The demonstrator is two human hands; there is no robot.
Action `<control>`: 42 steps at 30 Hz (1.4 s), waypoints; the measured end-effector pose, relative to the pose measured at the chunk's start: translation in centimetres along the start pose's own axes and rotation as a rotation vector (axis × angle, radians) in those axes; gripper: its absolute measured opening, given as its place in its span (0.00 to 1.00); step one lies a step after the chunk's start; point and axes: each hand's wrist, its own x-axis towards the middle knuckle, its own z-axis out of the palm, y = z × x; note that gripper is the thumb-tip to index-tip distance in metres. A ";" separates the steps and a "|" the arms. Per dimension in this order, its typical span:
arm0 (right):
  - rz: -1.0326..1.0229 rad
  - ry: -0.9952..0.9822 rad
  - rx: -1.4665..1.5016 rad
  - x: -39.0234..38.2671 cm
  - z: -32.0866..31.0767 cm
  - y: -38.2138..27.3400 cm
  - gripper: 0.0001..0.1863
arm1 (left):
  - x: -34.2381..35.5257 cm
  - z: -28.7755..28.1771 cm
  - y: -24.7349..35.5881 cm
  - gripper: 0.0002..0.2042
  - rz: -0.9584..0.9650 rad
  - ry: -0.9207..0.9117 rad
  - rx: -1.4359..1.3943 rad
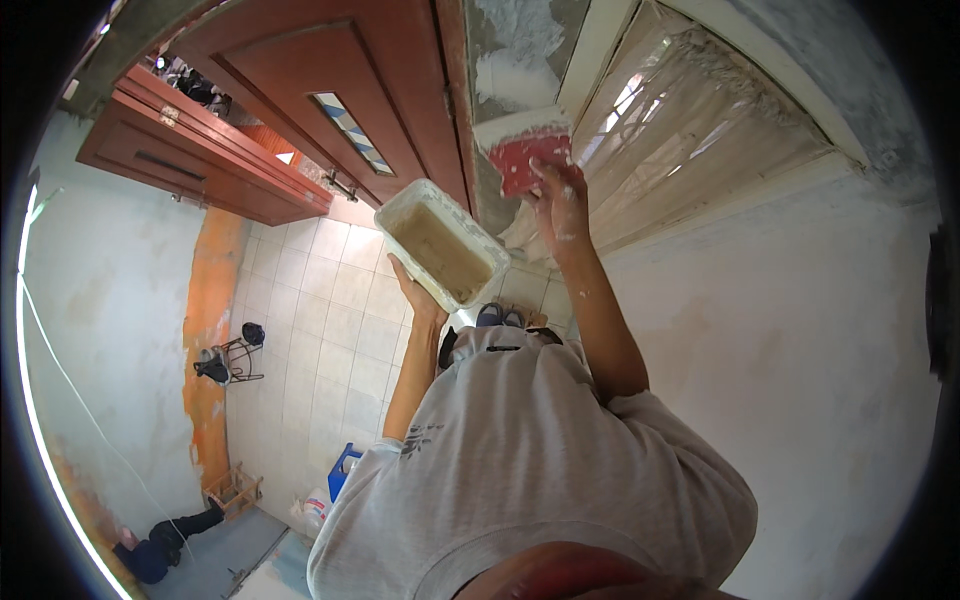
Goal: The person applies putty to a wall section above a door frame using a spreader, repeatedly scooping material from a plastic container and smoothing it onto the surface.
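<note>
Through the head camera, taking the middle of my view as the clock's hub, I have the white rectangular tub [399,206] just off the hub at eleven o'clock, with tan-grey paste [440,248] across its bottom and smears on its rim. My left hand [422,300] supports it at its lower-left side; those fingers lie partly extended against the wall, and I cannot tell how far they reach underneath. Toward one o'clock, my right hand [560,205] has its fingers closed on a red plastering spreader [512,168], some bent over its face. The spreader's whitish far edge overlaps a narrow grey wall strip [520,75] at twelve; I cannot tell whether they touch. White specks dot that hand and forearm. Farther out at eleven stands a reddish-brown panelled door [390,90], and at two hangs creased translucent plastic sheeting [690,135]. Pale floor tiles [320,290] run toward nine, a blue plastic stool [343,468] sits at seven, and a person in dark clothes [150,560] is at eight.
</note>
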 end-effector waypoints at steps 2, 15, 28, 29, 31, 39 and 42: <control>-0.040 -0.034 -0.048 -0.9 -1.3 0.3 0.12 | 0.6 0.1 -0.1 0.40 -0.013 -0.013 0.035; -1.160 -0.299 -1.187 4.3 5.5 -5.4 0.21 | 3.8 2.1 -3.0 0.39 -0.103 -0.097 -0.027; -1.351 -0.345 -1.853 13.9 -1.8 2.1 0.34 | 4.6 2.1 -5.4 0.38 -0.146 -0.060 -0.090; -1.353 -0.334 -1.861 13.5 -3.4 3.0 0.34 | 4.7 2.1 -5.5 0.38 -0.142 -0.067 -0.090; -1.242 -0.320 -1.933 12.1 -5.4 4.5 0.35 | 4.4 1.8 -5.2 0.38 -0.136 -0.068 -0.084; -0.768 -0.155 -0.952 3.9 -1.3 0.8 0.17 | 4.3 0.1 -3.9 0.40 -0.067 -0.103 -0.086; -0.340 -0.019 -0.493 1.3 -2.3 -1.0 0.18 | 4.6 0.8 -3.7 0.40 -0.088 -0.107 -0.094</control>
